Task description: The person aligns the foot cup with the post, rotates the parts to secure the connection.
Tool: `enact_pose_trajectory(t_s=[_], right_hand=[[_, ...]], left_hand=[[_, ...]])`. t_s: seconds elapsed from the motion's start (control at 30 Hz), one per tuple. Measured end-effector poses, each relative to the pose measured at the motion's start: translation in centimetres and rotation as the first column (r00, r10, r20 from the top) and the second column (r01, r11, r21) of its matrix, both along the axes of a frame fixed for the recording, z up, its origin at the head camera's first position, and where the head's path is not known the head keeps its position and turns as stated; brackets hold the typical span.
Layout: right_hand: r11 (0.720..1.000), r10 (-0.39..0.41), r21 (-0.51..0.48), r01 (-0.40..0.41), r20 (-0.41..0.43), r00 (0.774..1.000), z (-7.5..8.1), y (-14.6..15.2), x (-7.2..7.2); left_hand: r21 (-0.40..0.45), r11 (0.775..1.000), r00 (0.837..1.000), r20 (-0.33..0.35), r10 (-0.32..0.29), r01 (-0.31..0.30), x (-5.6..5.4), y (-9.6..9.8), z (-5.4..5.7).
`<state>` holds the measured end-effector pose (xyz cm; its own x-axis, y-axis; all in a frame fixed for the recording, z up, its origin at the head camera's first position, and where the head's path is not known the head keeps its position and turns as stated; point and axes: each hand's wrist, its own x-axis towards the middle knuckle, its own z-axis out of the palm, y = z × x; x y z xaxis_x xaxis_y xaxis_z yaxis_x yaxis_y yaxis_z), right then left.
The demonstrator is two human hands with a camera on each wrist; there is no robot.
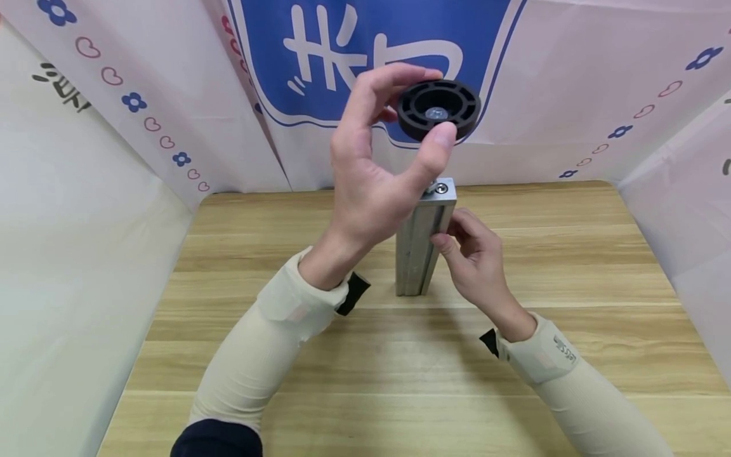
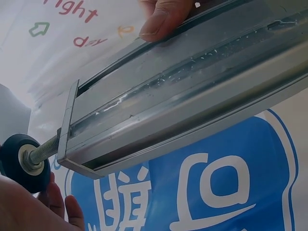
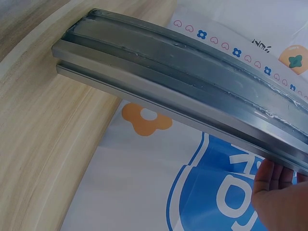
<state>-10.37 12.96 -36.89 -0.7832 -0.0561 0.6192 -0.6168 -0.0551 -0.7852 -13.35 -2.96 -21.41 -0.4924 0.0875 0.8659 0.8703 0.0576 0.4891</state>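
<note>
A black round levelling foot [image 1: 435,95] with ribs on its underside is pinched between the thumb and fingers of my left hand [image 1: 371,184]. In the left wrist view its threaded stem [image 2: 45,149] runs to the end plate [image 2: 70,122] of a grey aluminium profile [image 1: 412,257]. The profile stands upright on the table, its top end towards the foot. My right hand [image 1: 478,259] grips the profile's right side between thumb and fingers. A screw [image 1: 441,188] sits in the top plate, partly beside the left thumb. The right wrist view shows the profile's grooved length [image 3: 183,72].
The wood-grain table [image 1: 365,381] spreads under both forearms. A white printed sheet with a blue sign [image 1: 365,38] hangs behind the profile, close to the table's back edge. White sheets [image 1: 68,254] also border the sides.
</note>
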Motion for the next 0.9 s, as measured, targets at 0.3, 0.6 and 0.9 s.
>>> enact_pose_trajectory(t_s=[0.3,0.6,0.9], right_hand=[[1.000,-0.002,0.003,0.002,-0.005,1.000,0.04,0.00,-0.02],[1.000,0.000,0.005,0.000,-0.004,1.000,-0.03,0.00,-0.02],[1.000,-0.001,0.005,0.001,0.000,1.000,-0.06,0.00,-0.01]], left_hand=[[-0.010,1.000,1.000,-0.017,-0.002,0.002,-0.01,0.02,-0.13],[0.006,0.999,0.999,-0.011,-0.040,0.040,-0.10,-0.03,-0.12],[0.009,0.998,0.998,0.008,-0.064,0.064,-0.18,-0.09,-0.12]])
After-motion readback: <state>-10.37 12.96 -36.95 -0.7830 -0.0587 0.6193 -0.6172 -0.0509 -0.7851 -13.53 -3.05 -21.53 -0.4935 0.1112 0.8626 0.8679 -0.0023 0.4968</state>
